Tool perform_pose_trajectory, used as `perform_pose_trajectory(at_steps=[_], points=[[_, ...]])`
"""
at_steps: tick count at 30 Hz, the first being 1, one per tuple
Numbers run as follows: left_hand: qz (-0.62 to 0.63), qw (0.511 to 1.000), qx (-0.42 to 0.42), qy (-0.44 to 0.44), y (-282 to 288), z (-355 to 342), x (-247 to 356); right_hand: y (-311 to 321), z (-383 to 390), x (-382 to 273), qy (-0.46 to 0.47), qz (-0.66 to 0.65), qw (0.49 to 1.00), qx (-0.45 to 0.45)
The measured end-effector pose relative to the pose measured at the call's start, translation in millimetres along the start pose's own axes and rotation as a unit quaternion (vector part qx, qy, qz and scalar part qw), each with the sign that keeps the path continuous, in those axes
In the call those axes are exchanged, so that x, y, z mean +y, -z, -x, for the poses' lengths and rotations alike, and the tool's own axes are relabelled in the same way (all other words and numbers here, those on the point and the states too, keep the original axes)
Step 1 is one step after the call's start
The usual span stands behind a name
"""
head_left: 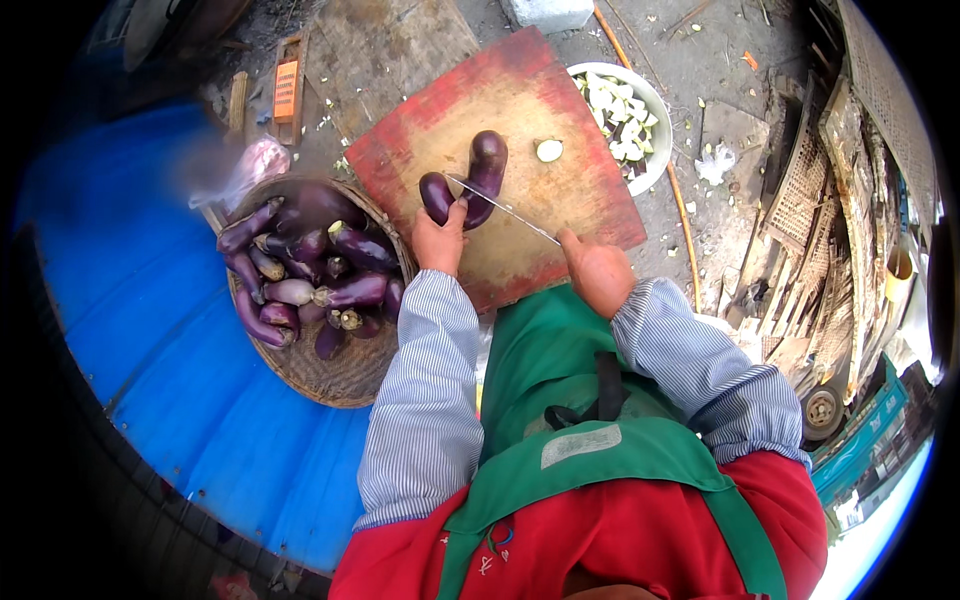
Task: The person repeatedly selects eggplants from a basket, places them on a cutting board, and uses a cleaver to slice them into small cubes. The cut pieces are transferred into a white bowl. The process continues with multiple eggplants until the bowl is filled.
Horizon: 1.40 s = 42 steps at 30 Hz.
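Dark eggplant [487, 165] lies on board [540, 240], one o'clock from left hand [438, 243], fingers grasping its lower part. Right hand [600, 277] clenched around knife [513, 214]. Skin glossy, likely slippery; flesh probably firm, springy, fairly light; best held low, clear of blade.

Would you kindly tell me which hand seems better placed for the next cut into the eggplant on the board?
Probably the right hand: it holds the knife, whose blade reaches over the eggplant. The left hand holds the eggplant, so it suits steadying.
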State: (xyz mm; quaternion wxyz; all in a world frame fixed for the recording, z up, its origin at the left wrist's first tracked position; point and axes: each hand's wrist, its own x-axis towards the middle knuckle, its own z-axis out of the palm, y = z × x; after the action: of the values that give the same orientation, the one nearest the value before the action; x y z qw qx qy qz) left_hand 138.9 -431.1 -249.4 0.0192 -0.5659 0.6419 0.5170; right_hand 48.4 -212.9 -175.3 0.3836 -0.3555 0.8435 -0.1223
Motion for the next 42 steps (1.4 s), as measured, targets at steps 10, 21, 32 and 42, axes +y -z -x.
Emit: perform_pose_trajectory(at_steps=[10,21,32,42], points=[[0.176,0.981,-0.039,0.075,9,13,-40,-33,-86,-4,0.028,-0.008,0.999,0.030],[0.129,0.987,0.004,0.100,19,56,-44,5,14,38,-0.037,-0.251,0.966,0.049],[-0.199,0.944,-0.002,-0.263,-43,-2,51,27,14,102,-0.122,-0.183,0.966,0.134],[0.068,0.987,-0.038,-0.143,-35,-57,44,37,-10,128,0.042,0.034,0.997,0.048]])
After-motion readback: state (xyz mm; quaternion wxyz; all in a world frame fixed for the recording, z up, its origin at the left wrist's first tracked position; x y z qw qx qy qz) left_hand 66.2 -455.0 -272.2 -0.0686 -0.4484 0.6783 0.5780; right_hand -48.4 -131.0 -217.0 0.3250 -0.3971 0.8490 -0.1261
